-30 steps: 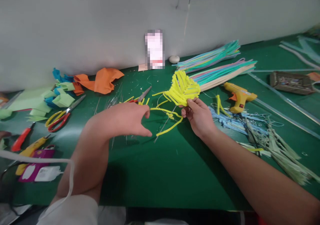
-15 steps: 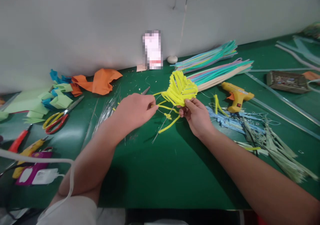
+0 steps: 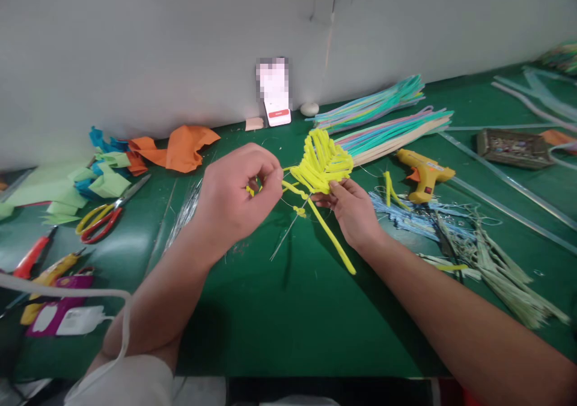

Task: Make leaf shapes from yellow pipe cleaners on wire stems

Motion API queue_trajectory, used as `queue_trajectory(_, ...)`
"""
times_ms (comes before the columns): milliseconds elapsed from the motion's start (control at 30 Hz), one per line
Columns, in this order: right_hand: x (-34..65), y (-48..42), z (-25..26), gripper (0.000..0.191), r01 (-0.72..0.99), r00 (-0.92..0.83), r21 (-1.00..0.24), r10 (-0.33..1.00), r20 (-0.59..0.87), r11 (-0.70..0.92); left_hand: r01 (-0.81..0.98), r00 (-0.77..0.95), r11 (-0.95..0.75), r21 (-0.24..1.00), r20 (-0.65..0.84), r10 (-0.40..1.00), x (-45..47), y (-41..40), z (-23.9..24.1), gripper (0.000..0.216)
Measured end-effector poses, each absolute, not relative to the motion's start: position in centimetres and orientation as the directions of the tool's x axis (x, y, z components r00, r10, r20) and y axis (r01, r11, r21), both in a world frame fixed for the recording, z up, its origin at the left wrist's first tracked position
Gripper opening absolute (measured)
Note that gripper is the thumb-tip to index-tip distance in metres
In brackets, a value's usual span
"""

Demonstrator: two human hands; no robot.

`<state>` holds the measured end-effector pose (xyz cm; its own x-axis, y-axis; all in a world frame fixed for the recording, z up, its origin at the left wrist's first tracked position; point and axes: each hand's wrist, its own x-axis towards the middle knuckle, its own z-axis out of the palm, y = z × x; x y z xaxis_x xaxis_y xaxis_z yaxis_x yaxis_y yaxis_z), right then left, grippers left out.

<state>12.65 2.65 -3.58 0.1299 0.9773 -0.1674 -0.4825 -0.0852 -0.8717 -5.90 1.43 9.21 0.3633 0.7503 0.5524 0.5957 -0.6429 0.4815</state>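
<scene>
Above the green worktop (image 3: 279, 334), the right hand (image 3: 356, 213) has fingers pinching the yellow leaf-shaped piece (image 3: 322, 162) near its base; the left hand (image 3: 243, 195), fingers seemingly closed on a yellow strand (image 3: 294, 187) (loose strand (image 3: 333, 237) sticks out below), should probably pull gently, evenly.

Free tabletop (image 3: 288, 328) between the forearms (image 3: 433, 304)

The pipe-cleaner leaf (image 3: 322, 162) is between scissors (image 3: 118, 203) at left and glue gun (image 3: 426, 176) at right, phone (image 3: 276, 102) behind.

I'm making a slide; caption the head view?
Right hand holds a yellow leaf shape; left hand pinches a yellow strip.
</scene>
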Motion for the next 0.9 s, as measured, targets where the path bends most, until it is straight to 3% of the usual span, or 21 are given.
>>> queue_trajectory(100, 12.7, 2.6, -3.5, 0.032, -0.44, 0.073, -0.889, 0.982, -0.175, -0.126, 0.496, 0.274, -0.601, 0.626, 0.544, 0.793, -5.3, 1.7, 8.0, 0.023)
queue_trajectory(200, 12.7, 2.4, -3.3, 0.032, -0.415, 0.021, -0.897, 0.984, -0.175, -0.151, 0.314, 0.23, -0.481, 0.819, 0.426, 0.875, -4.6, 2.1, 6.4, 0.022)
queue_trajectory(300, 12.6, 2.3, -3.1, 0.028, -0.42, 0.002, -0.897, 0.989, -0.15, -0.135, 0.128, 0.197, -0.354, 0.926, 0.326, 0.925, -4.0, 2.7, 5.1, 0.023)
queue_trajectory(400, 12.6, 2.2, -3.2, 0.023, -0.437, 0.005, -0.891, 0.99, -0.14, -0.124, 0.05, 0.143, -0.3, 0.953, 0.291, 0.946, -4.0, 3.2, 4.6, 0.028)
queue_trajectory(633, 12.8, 2.2, -3.3, 0.023, -0.472, -0.026, -0.873, 0.991, -0.129, -0.126, 0.122, -0.011, -0.361, 0.925, 0.365, 0.931, -5.3, 4.6, 4.3, 0.035)
queue_trajectory(900, 12.4, 1.7, -2.7, 0.031, -0.36, -0.021, -0.931, 0.998, -0.063, -0.066, -0.19, -0.092, -0.421, 0.887, 0.411, 0.907, -4.7, 4.3, 4.2, 0.039)
